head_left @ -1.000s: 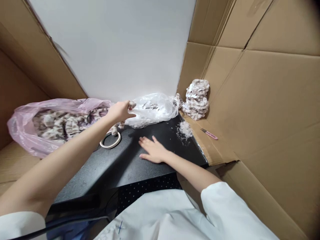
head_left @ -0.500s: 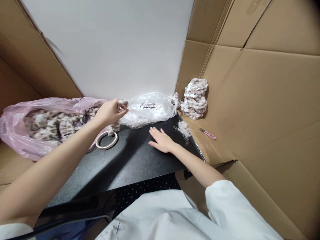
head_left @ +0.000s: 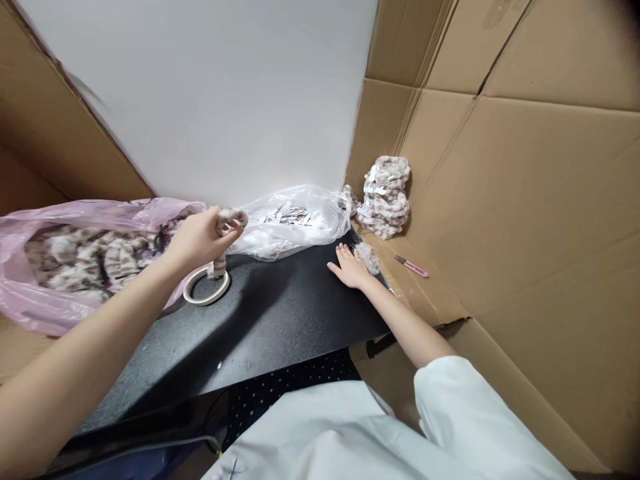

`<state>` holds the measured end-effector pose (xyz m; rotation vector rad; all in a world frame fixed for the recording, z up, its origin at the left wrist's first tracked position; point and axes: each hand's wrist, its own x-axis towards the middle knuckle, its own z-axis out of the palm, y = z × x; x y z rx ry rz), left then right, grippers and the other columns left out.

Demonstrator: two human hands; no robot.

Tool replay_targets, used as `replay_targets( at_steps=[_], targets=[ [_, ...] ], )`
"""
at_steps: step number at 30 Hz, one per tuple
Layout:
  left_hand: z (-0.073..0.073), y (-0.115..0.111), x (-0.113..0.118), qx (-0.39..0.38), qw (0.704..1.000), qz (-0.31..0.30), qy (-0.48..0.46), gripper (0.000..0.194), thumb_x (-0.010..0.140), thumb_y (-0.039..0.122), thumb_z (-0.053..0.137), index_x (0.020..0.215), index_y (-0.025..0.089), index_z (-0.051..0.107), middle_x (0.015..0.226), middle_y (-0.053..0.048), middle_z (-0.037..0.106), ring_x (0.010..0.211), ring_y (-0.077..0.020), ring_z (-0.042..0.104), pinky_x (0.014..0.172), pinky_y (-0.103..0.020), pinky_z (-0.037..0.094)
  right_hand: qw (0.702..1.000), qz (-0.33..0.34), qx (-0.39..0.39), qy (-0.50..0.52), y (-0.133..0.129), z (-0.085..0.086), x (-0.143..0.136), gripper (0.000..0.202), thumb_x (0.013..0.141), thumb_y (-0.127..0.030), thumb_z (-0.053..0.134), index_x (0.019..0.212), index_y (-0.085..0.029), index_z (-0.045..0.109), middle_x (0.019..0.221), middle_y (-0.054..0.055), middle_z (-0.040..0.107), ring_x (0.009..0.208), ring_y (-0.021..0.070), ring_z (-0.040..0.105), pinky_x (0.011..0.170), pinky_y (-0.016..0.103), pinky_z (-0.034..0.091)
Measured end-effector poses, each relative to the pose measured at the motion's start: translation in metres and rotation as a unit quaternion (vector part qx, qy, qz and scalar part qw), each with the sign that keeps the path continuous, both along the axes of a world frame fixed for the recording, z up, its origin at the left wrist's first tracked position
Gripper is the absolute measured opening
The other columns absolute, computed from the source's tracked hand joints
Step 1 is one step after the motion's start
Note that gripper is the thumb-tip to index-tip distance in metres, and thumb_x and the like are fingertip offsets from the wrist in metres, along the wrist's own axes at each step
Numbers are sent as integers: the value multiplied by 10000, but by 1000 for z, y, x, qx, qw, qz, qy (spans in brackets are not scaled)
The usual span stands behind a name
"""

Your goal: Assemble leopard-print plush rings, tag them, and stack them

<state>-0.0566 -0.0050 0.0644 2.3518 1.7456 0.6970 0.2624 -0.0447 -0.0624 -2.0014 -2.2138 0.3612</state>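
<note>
The left hand (head_left: pixel 197 237) is clamped on a furry band (head_left: pixel 233 217), thumb against fingers, held up between the pink bag (head_left: pixel 100 212) and the clear bag (head_left: pixel 260 245). Part of the band hangs below the hand by the tape roll (head_left: pixel 203 302); whether they touch is hard to tell from here. The right hand (head_left: pixel 353 271) grips nothing: it lies palm down on the black table (head_left: pixel 295 327), fingers stretched and thumb apart, right beside a clump of loose fluff (head_left: pixel 369 258). A quick sweep could scatter that fluff, and some might cling to the band. A push too far towards the cardboard could knock the pink snips (head_left: pixel 413 267) or the stacked bands (head_left: pixel 386 198), while a low-swinging left hand might drag the tape roll along.
</note>
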Motion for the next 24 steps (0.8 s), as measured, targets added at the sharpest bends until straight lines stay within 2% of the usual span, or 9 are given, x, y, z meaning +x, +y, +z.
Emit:
replay_targets(
  at_steps=[2,6,8,10,13,17,19,22,24],
  targets=[
    [0,-1,2,37,999,2,32,241,787,424,551,762,191,493,714,-41,588,683,-207,550,593,-256,334,999,46,20,22,-17,5,-10,741,957,-510,326,1509,-35,190,1588,179,128,1487,259,79,1197,465,62],
    [-7,-12,12,64,998,-25,7,254,802,443,505,723,208,451,660,-23,568,633,-196,551,583,-257,349,978,188,42,74,-59,4,-28,700,964,-512,341,1517,-107,198,1594,135,150,1489,234,72,1191,485,121],
    [-15,-23,19,50,997,-60,5,261,807,460,489,733,216,434,635,-17,565,605,-201,550,571,-263,348,962,265,28,56,-76,-1,-24,680,959,-513,371,1515,-151,220,1595,111,170,1489,225,82,1188,492,129],
    [-27,-34,27,21,996,-89,11,260,804,464,487,733,225,412,589,-6,544,570,-208,539,548,-269,334,957,289,19,12,-82,-4,-10,661,954,-510,396,1508,-182,247,1594,96,185,1486,240,101,1182,524,104],
    [-45,-47,40,-15,991,-135,-1,220,783,429,515,734,225,451,596,-8,548,558,-209,529,544,-274,328,974,211,51,-65,-70,-3,21,617,956,-441,426,1501,-197,272,1604,93,131,1487,282,70,1164,582,55],
    [-60,-53,53,-33,983,-161,-82,220,747,414,613,697,224,515,585,-4,540,536,-186,495,536,-265,306,979,120,114,-120,-41,9,51,606,944,-325,453,1509,-224,259,1615,62,75,1491,268,13,1179,534,6],
    [-60,-51,55,-65,971,-164,-160,238,732,413,656,668,222,528,541,7,510,510,-177,478,512,-257,296,981,80,142,-109,-33,20,55,602,936,-292,449,1508,-248,266,1618,43,79,1490,278,-3,1175,542,-20],
    [-50,-45,57,-179,922,-180,-292,244,779,413,620,661,202,582,582,-14,572,532,-177,528,500,-245,351,975,13,222,-18,-28,41,43,584,932,-305,432,1495,-221,301,1612,65,134,1488,295,-12,1169,562,-12],
    [-38,-42,62,-263,882,-194,-339,313,826,408,560,609,182,573,574,-30,581,495,-164,525,474,-247,378,963,35,250,100,-27,55,22,580,925,-372,448,1463,-179,352,1575,109,248,1484,290,72,1178,526,69]
  ],
)
